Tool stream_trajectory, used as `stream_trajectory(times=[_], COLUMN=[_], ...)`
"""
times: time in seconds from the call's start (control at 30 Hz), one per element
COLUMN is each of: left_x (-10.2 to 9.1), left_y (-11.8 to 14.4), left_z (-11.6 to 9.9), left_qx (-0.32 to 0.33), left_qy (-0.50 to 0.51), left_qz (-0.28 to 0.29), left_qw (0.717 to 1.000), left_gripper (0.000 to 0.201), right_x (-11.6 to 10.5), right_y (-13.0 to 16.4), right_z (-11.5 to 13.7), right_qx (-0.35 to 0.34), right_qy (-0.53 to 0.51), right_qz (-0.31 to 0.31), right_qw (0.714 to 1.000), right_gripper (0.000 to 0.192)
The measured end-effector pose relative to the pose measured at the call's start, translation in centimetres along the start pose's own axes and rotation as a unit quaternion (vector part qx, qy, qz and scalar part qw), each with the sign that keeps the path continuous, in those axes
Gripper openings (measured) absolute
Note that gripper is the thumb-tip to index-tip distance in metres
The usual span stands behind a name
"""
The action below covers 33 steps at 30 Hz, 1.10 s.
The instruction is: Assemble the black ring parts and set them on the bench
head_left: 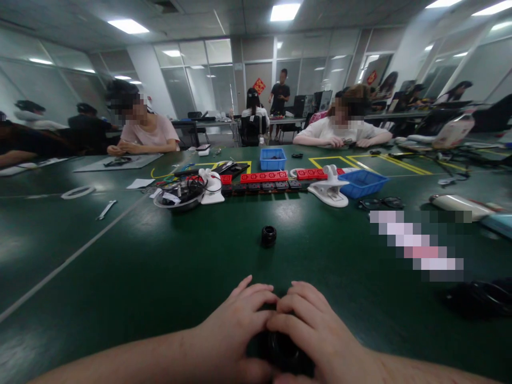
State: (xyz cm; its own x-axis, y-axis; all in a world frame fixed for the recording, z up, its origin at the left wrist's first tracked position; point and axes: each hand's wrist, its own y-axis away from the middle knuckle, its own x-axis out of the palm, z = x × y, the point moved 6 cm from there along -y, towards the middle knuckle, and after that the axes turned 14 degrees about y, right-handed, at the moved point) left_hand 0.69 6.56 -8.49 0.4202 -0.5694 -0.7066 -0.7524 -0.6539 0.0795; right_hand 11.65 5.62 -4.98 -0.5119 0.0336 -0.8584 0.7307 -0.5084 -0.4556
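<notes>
My left hand point(236, 325) and my right hand point(316, 330) meet at the near edge of the green table point(160, 266), both wrapped around one round black object point(282, 352) that looks like a camera lens. Most of that object is hidden under my fingers. A small black cylindrical part point(269, 236) stands alone on the table a short way beyond my hands, touching neither.
Mid-table lie red and black power strips point(264, 181), two blue bins point(273, 158) point(362, 183), a white clamp point(330, 191), a bowl of cables point(180, 194) and glasses point(380, 203). Two people sit across; others work farther back. A black item point(480, 298) lies right.
</notes>
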Motion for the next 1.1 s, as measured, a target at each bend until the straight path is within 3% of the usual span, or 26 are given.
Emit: stream_trajectory(times=[0.2, 0.43, 0.67, 0.93, 1.1], left_x=[0.0, -0.2, 0.0, 0.3, 0.5], left_y=[0.0, -0.1, -0.1, 0.1, 0.2], left_z=[0.0, -0.4, -0.1, 0.5, 0.7], left_qx=[-0.010, -0.001, -0.006, 0.005, 0.007], left_qy=[-0.001, 0.004, 0.002, 0.000, -0.007], left_qz=[0.007, 0.000, -0.007, -0.016, -0.002], left_qw=[1.000, 1.000, 1.000, 1.000, 1.000], left_gripper=[0.067, 0.058, 0.065, 0.066, 0.065], right_x=[0.4, 0.0, -0.3, -0.5, -0.9], right_y=[-0.1, -0.4, -0.3, -0.4, 0.0], right_z=[0.8, 1.4, 1.9, 2.1, 1.7], right_qx=[-0.036, -0.112, -0.155, -0.178, -0.169], right_qy=[-0.017, 0.020, 0.051, 0.059, 0.072], right_qz=[0.015, 0.024, 0.042, 0.025, -0.028], right_qw=[0.999, 0.993, 0.986, 0.982, 0.983], right_gripper=[0.022, 0.021, 0.016, 0.017, 0.024])
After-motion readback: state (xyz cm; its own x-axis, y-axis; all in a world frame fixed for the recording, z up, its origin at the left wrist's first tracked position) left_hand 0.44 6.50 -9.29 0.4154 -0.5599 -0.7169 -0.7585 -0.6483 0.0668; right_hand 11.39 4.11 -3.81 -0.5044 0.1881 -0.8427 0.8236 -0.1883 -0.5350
